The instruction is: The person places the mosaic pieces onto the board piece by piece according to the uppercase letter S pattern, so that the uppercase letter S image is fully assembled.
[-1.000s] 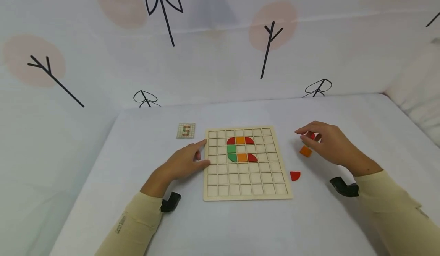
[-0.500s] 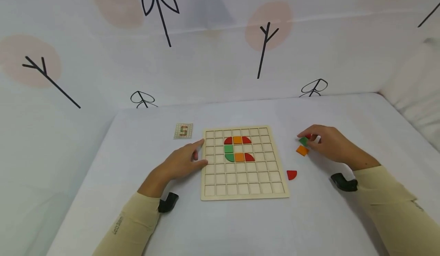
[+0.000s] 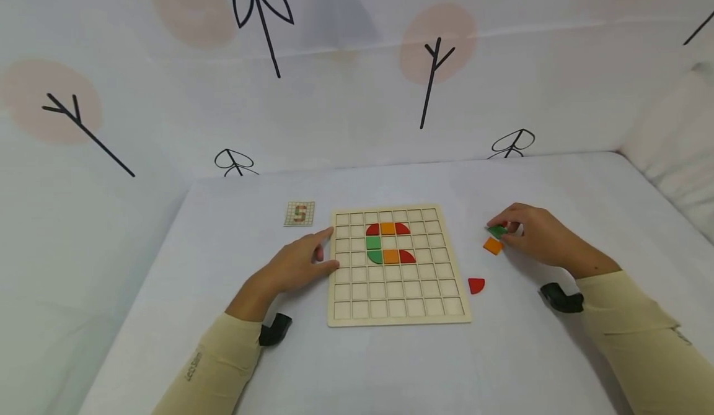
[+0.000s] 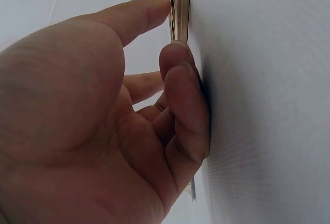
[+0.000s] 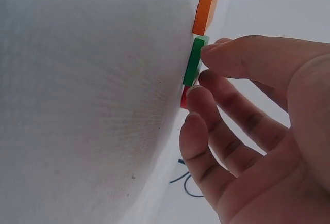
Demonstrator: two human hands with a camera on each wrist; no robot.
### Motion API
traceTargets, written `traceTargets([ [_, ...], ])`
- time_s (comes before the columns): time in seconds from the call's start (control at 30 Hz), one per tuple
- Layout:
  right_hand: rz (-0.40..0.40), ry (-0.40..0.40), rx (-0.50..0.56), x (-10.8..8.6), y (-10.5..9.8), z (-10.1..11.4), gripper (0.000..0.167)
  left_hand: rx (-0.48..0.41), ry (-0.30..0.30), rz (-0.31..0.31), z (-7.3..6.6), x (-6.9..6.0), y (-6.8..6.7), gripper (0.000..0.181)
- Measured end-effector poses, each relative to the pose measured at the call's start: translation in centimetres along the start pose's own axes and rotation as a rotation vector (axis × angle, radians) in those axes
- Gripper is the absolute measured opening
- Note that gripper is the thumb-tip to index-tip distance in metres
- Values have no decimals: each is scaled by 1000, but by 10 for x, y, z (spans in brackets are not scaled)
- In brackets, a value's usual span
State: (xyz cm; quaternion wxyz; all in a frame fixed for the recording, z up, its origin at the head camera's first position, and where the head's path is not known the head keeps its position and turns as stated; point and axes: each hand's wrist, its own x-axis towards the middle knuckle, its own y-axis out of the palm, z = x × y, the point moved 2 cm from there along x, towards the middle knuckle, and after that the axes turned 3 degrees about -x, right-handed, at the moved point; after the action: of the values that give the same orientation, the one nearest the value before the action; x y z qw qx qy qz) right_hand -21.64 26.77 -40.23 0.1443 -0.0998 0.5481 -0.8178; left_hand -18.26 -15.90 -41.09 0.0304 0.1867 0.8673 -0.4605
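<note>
Along the left edge of a wooden grid board (image 3: 401,291), my left hand (image 3: 298,263) rests with index finger and thumb extended, both touching the edge; its other fingers curl against the cloth. Red, orange and green tiles sit in the board's cells, with an orange square (image 3: 391,256) in the lower row. To the right of the board, my right hand (image 3: 535,235) pinches a green tile (image 3: 496,232) between thumb and fingers, low over the table. In the right wrist view, an orange tile (image 5: 206,4) and a partly hidden red tile (image 5: 184,97) lie at either end of it.
A small pattern card (image 3: 299,214) with an S-shaped figure lies beyond my left hand. One red quarter-round tile (image 3: 476,285) rests just off the board's right edge. White cloth covers the table (image 3: 401,371), and a printed curtain (image 3: 346,111) stands behind it.
My right hand has come down onto the loose tiles and taken hold of the green one, which is now slightly tilted. The left hand stays at the board's edge.
</note>
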Motion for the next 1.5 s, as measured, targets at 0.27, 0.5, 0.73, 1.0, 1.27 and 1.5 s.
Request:
traceTargets([
  [0.27, -2, -9, -14, 1, 4, -3, 31, 7, -7, -4, 0, -1, 1, 78],
  [0.5, -6, -13, -35, 2, 5, -2, 31, 11, -3, 0, -3, -1, 0, 78],
  [0.73, 1, -5, -36, 2, 4, 0, 32, 17, -10, -1, -3, -1, 0, 78],
  [1.0, 2, 2, -39, 3, 4, 1, 31, 20, -6, -5, -4, 0, -1, 78],
  [1.27, 6, 18, -37, 3, 6, 0, 31, 25, -13, 3, -3, 1, 0, 79],
  [1.5, 7, 12, -26, 3, 7, 0, 32, 28, -16, 2, -2, 0, 0, 79],
])
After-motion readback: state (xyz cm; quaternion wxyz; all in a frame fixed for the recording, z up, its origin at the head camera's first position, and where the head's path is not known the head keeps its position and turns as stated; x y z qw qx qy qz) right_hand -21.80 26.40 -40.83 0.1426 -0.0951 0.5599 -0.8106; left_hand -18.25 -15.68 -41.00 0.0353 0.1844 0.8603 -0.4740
